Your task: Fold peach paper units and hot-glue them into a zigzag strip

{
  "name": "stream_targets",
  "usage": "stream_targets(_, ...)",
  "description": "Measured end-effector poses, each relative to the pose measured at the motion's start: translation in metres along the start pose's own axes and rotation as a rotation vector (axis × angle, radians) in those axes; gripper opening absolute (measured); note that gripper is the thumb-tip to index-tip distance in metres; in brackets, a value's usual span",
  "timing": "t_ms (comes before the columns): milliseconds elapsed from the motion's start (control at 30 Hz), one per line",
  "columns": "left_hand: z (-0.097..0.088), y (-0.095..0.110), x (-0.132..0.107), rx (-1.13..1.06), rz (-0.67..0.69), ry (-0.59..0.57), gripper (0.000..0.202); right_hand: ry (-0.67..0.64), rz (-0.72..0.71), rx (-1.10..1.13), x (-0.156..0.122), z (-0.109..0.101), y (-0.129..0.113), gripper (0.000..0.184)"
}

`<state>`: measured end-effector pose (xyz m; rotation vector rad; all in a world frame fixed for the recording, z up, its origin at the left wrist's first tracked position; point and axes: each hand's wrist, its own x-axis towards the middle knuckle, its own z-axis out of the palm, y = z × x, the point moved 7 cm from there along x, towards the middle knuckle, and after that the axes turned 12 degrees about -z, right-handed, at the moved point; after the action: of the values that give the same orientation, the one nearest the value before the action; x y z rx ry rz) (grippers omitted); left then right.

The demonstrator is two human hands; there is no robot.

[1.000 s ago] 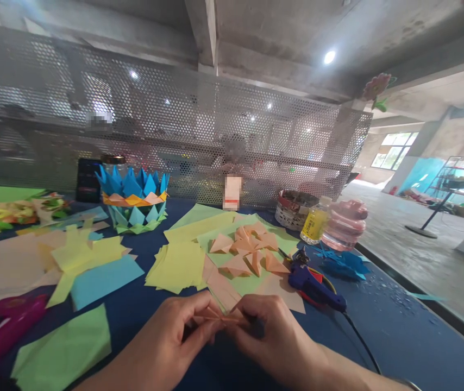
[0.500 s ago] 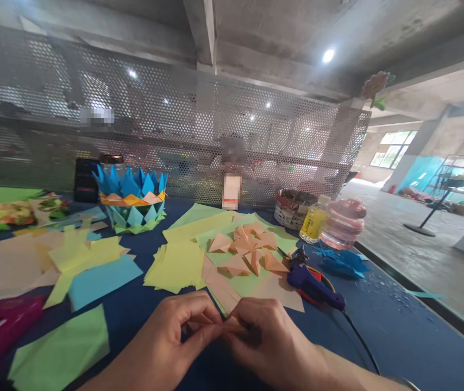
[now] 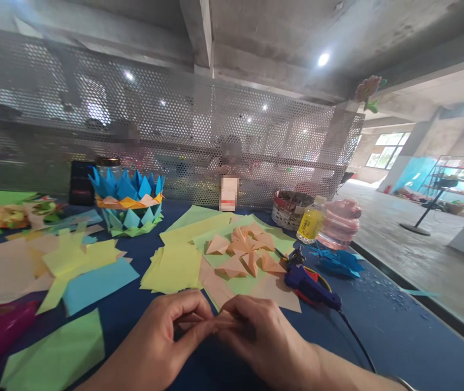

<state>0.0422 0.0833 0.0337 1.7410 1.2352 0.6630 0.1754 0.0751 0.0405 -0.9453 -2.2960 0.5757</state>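
Note:
My left hand (image 3: 164,336) and my right hand (image 3: 270,336) meet over the near edge of the blue table, fingertips pinched together. Between them is a small piece of peach paper (image 3: 224,321), mostly hidden by the fingers. Just beyond lie several folded peach paper pieces (image 3: 240,247) on green sheets. A stack of yellow paper squares (image 3: 173,266) sits ahead of my left hand. To the right of the folded pieces rests a blue hot glue gun (image 3: 309,285), its cord trailing toward my right forearm.
A blue, orange and green folded-paper basket (image 3: 128,201) stands at the back left. Loose coloured sheets (image 3: 101,282) and a magenta tool (image 3: 1,331) lie left. A round container (image 3: 289,209), a yellow-labelled bottle (image 3: 310,222) and a pink jug (image 3: 339,225) stand right. Behind is a perforated metal screen (image 3: 175,130).
My hands stay pinched together on the peach paper, with only a slight shift of the fingers. The whole view has moved a little, so things appear slightly further left.

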Motion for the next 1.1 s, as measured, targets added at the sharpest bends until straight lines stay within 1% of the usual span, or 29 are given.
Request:
stream_targets(67, -0.003, 0.0, 0.0, -0.014, -0.01, 0.018, 0.031, 0.006, 0.018, -0.003, 0.0, -0.002, 0.001, 0.013)
stream_targets(167, -0.004, 0.002, 0.0, -0.021, -0.028, 0.001, 0.028, 0.004, 0.014, -0.051, -0.001, -0.003, 0.002, 0.022)
stream_targets(267, -0.002, 0.003, -0.002, -0.026, -0.05, -0.035, 0.016, 0.009, -0.012, -0.083, -0.001, -0.004, 0.0, 0.025)
stream_targets(300, -0.002, 0.003, -0.003, -0.038, -0.058, -0.041, 0.022, 0.009, -0.021, -0.087, -0.001, -0.004, -0.001, 0.024)
stream_targets(367, -0.004, 0.003, -0.004, -0.072, -0.063, -0.026, 0.04, 0.011, -0.03, -0.095, -0.001, -0.003, -0.002, 0.023)
stream_targets(400, -0.005, 0.004, -0.005, -0.075, -0.056, -0.006, 0.044, 0.01, -0.033, -0.1, -0.001, -0.003, -0.002, 0.023)
stream_targets(433, -0.006, 0.004, -0.006, -0.057, -0.04, 0.02, 0.043, 0.01, -0.037, -0.104, -0.001, -0.002, -0.002, 0.022)
stream_targets(500, -0.009, 0.006, -0.008, 0.012, 0.007, 0.081, 0.031, 0.013, -0.038, -0.108, -0.001, -0.002, -0.002, 0.022)
stream_targets(533, -0.009, 0.007, -0.008, 0.045, 0.036, 0.085, 0.024, 0.013, -0.039, -0.105, -0.002, -0.002, -0.002, 0.021)
stream_targets(600, -0.005, 0.009, -0.009, 0.08, 0.1, 0.034, 0.016, 0.009, -0.041, -0.098, -0.001, -0.002, -0.002, 0.02)
stream_targets(700, -0.001, 0.015, -0.011, 0.083, 0.186, -0.052, 0.01, -0.003, -0.031, -0.099, -0.001, -0.002, -0.003, 0.021)
stream_targets(867, -0.002, 0.025, -0.011, 0.083, 0.263, -0.057, 0.011, -0.006, -0.015, -0.086, -0.001, -0.002, -0.002, 0.026)
stream_targets(933, -0.001, 0.023, -0.01, 0.091, 0.26, -0.067, 0.014, -0.008, -0.019, -0.081, -0.002, -0.001, -0.001, 0.025)
stream_targets(1000, 0.002, 0.017, -0.009, 0.089, 0.224, -0.082, 0.016, 0.0, -0.029, -0.082, -0.002, -0.001, -0.001, 0.024)
stream_targets(1033, 0.002, 0.013, -0.008, 0.086, 0.199, -0.071, 0.015, 0.004, -0.037, -0.085, -0.002, -0.001, -0.002, 0.024)
stream_targets(1100, -0.001, 0.007, -0.007, 0.092, 0.15, -0.005, 0.015, 0.012, -0.051, -0.096, -0.001, -0.002, -0.004, 0.025)
